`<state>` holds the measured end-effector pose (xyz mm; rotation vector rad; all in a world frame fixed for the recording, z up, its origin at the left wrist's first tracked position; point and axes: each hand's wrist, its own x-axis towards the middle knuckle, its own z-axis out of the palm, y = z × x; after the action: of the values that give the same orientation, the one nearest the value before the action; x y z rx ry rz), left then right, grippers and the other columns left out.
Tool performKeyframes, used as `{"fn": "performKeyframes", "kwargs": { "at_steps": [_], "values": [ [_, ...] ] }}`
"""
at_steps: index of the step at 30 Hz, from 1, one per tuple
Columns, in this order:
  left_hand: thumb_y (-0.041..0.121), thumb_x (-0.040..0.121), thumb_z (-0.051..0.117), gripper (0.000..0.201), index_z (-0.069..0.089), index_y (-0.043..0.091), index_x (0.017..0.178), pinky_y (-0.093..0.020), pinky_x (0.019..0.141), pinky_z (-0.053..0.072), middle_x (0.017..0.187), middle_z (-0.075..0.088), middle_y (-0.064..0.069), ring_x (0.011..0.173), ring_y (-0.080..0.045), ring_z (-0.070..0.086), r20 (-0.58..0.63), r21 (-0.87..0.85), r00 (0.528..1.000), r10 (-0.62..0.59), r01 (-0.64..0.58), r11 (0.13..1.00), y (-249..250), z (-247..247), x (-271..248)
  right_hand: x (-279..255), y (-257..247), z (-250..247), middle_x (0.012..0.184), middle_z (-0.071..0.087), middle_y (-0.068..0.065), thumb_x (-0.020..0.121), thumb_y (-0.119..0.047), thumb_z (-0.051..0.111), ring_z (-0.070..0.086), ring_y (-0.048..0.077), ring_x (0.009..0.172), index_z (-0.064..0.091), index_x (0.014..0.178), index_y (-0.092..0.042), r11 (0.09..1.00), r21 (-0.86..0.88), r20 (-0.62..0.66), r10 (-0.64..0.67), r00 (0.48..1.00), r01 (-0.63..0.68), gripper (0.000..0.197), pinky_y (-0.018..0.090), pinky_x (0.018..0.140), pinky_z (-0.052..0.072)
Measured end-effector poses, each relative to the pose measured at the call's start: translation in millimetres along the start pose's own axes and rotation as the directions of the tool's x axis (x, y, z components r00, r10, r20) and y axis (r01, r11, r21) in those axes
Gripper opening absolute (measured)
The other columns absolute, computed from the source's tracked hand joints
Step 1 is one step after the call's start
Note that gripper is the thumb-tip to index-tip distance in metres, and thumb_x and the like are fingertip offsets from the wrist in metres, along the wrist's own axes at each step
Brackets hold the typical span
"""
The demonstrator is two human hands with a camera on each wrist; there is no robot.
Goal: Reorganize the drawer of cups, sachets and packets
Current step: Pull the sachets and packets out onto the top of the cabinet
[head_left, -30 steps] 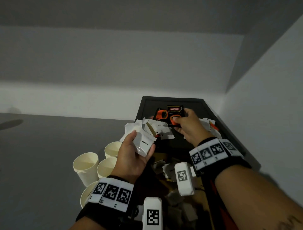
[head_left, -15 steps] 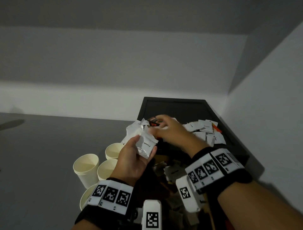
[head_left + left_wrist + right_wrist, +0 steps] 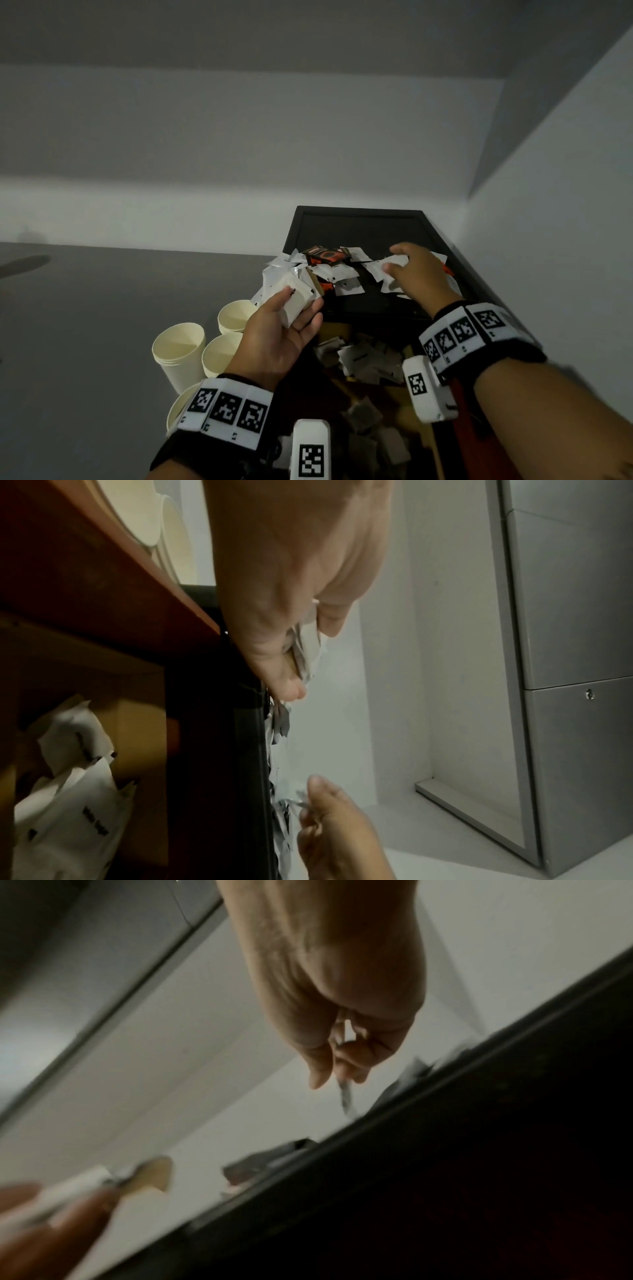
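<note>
A black tray (image 3: 445,240) on the counter holds a heap of white sachets (image 3: 346,284) and a black-and-orange packet (image 3: 323,255). My left hand (image 3: 287,322) holds a small stack of white sachets (image 3: 294,298) between thumb and fingers, at the tray's near left corner. In the left wrist view the stack (image 3: 308,642) shows edge-on in that grip. My right hand (image 3: 416,270) is over the right side of the tray and pinches a white sachet (image 3: 394,263); the right wrist view shows the sachet (image 3: 346,1096) thin and blurred between the fingers.
Several cream paper cups (image 3: 180,353) stand on the grey counter left of the tray. Below the tray an open wooden drawer (image 3: 342,334) holds more sachets (image 3: 366,359). A white wall closes in on the right, and a grey cabinet (image 3: 575,615) stands beyond.
My right hand let go of the black-and-orange packet, which now lies on the heap, and moved right to pinch a white sachet. My left hand has kept its stack in place.
</note>
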<state>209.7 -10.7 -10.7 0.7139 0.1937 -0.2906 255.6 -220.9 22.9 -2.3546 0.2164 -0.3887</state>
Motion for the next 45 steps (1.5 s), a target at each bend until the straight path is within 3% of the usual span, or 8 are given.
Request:
{"fn": "performKeyframes", "kwargs": {
  "at_steps": [4,9,13,25,35,39,42,45],
  "values": [
    [0.021,0.095,0.049,0.042,0.044,0.009,0.135,-0.033,0.065,0.057,0.102,0.067,-0.017,0.069,-0.023,0.072,-0.002,0.005,1.0,-0.008,0.008,1.0,2.0,-0.9,0.9,-3.1,13.5,4.7,0.149,0.02,0.008,0.089,-0.027,0.059,0.027,0.033,0.132,0.052,0.131,-0.027,0.872,-0.488,-0.039,-0.061,0.997,0.034,0.043,0.045,0.107,0.028],
    [0.02,0.095,0.05,0.04,0.045,0.008,0.132,-0.032,0.064,0.057,0.1,0.067,-0.018,0.069,-0.023,0.072,-0.018,0.014,1.0,-0.006,0.006,1.0,-2.4,0.5,0.8,-3.9,8.6,22.0,0.158,0.001,-0.004,0.093,-0.049,0.039,-0.007,0.03,0.144,0.037,0.137,-0.046,0.72,-0.646,0.208,-0.153,0.966,0.253,0.044,0.059,0.11,-0.003],
    [0.02,0.095,0.049,0.036,0.047,0.008,0.128,-0.03,0.062,0.057,0.095,0.067,-0.017,0.067,-0.023,0.071,-0.011,0.029,1.0,-0.006,0.007,1.0,-2.6,0.3,0.4,6.2,13.4,22.9,0.159,0.001,-0.004,0.093,-0.061,0.027,-0.012,0.034,0.143,0.034,0.138,-0.048,0.706,-0.681,0.264,-0.011,0.964,0.194,0.048,0.059,0.11,-0.01],
    [0.02,0.094,0.051,0.036,0.048,0.008,0.127,-0.031,0.06,0.057,0.094,0.068,-0.018,0.067,-0.023,0.071,0.002,0.027,0.999,-0.036,0.036,0.999,-4.9,2.8,-0.8,9.5,35.5,-6.2,0.158,0.005,-0.007,0.097,-0.049,0.03,0.002,0.031,0.144,0.03,0.14,-0.047,0.796,-0.594,0.288,0.076,0.955,0.115,0.043,0.054,0.114,0.009],
    [0.02,0.093,0.05,0.024,0.055,0.008,0.114,-0.029,0.059,0.057,0.082,0.072,-0.015,0.069,-0.023,0.071,0.063,0.055,0.996,-0.065,0.062,0.997,-5.9,6.7,-6.8,7.7,25.8,-2.6,0.158,0.003,-0.008,0.098,-0.048,0.031,-0.01,0.038,0.143,0.021,0.146,-0.042,0.855,-0.506,0.243,0.015,0.97,0.113,0.049,0.056,0.114,0.001],
    [0.018,0.093,0.051,0.022,0.056,0.009,0.113,-0.028,0.058,0.057,0.085,0.072,-0.017,0.069,-0.023,0.072,0.086,0.068,0.992,-0.092,0.086,0.994,-8.5,8.7,-7.4,-14.3,-4.0,2.3,0.146,0.037,0.001,0.096,-0.036,0.046,0.032,0.023,0.134,0.04,0.14,-0.027,0.96,-0.176,0.029,-0.216,0.976,0.218,0.045,0.037,0.107,0.03],
    [0.019,0.093,0.05,0.021,0.06,0.008,0.107,-0.026,0.057,0.056,0.085,0.071,-0.015,0.069,-0.023,0.071,0.131,0.092,0.984,-0.122,0.11,0.99,-13.1,12.2,-8.0,-41.1,-33.0,4.8,0.123,0.051,-0.006,0.087,-0.039,0.06,0.05,0.009,0.105,0.049,0.131,-0.03,0.959,0.163,0.238,-0.267,0.934,0.233,0.047,0.025,0.088,0.042],
    [0.03,0.093,0.048,0.027,0.06,0.009,0.103,-0.028,0.062,0.057,0.084,0.071,-0.013,0.069,-0.022,0.07,0.185,0.075,0.974,-0.129,0.117,0.99,-16.3,17.9,-11.1,-55.6,-41.0,8.3,0.123,0.045,-0.012,0.074,-0.04,0.074,0.043,0.004,0.11,0.046,0.134,-0.035,0.956,0.183,0.395,-0.287,0.873,0.231,0.066,0.022,0.087,0.036]
  ]
}}
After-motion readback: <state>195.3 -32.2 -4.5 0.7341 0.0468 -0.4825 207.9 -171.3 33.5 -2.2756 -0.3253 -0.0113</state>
